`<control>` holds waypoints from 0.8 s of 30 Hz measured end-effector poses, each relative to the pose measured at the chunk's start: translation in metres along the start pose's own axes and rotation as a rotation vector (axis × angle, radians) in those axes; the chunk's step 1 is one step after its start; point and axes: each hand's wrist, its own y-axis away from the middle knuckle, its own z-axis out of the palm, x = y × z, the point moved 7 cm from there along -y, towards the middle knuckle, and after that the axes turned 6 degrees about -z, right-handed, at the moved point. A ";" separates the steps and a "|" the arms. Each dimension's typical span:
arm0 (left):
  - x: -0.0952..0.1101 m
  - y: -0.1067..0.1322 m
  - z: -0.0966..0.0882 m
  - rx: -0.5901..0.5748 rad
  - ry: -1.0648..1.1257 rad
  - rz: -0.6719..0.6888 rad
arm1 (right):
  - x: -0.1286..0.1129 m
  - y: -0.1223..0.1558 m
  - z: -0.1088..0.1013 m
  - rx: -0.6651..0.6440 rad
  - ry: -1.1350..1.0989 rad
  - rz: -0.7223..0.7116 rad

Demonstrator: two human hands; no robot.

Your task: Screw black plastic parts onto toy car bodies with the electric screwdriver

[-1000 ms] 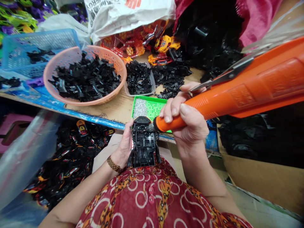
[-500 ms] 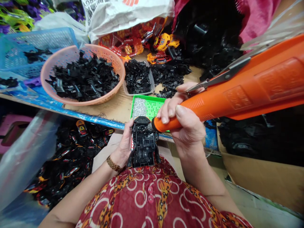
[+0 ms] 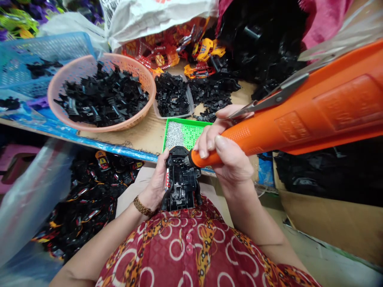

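Observation:
My left hand (image 3: 158, 177) is closed around the left side of a black toy car body (image 3: 181, 183), its hollow underside facing up against my shirt. An orange electric screwdriver (image 3: 269, 131) is gripped in my right hand (image 3: 229, 149). Its dark tip meets the upper part of the toy car body, though the bit's exact contact point is too small to make out. A pair of small metal scissors (image 3: 269, 99) lies along the top of the screwdriver by my right fingers. Just beyond the car, a green tray (image 3: 194, 133) holds many small silver screws (image 3: 174, 133).
A pink basket (image 3: 54, 111) full of black plastic parts stands on the bench, beside a clear tub (image 3: 190, 103) of smaller ones. Finished-looking toy cars (image 3: 89, 195) are heaped below left. A cardboard box (image 3: 329, 215) with black pieces stands at right.
The screwdriver and my right hand have shifted slightly left, with the tip still at the toy car body. My left hand keeps its hold.

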 end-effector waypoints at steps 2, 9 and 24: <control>0.001 0.001 -0.001 0.020 -0.011 0.045 | -0.001 0.001 0.005 -0.036 0.024 -0.008; 0.000 0.001 -0.004 -0.001 -0.055 0.036 | -0.011 0.007 0.011 -0.072 0.130 -0.106; -0.006 -0.004 0.006 -0.104 -0.096 -0.188 | -0.053 -0.024 -0.014 -0.035 0.108 -0.189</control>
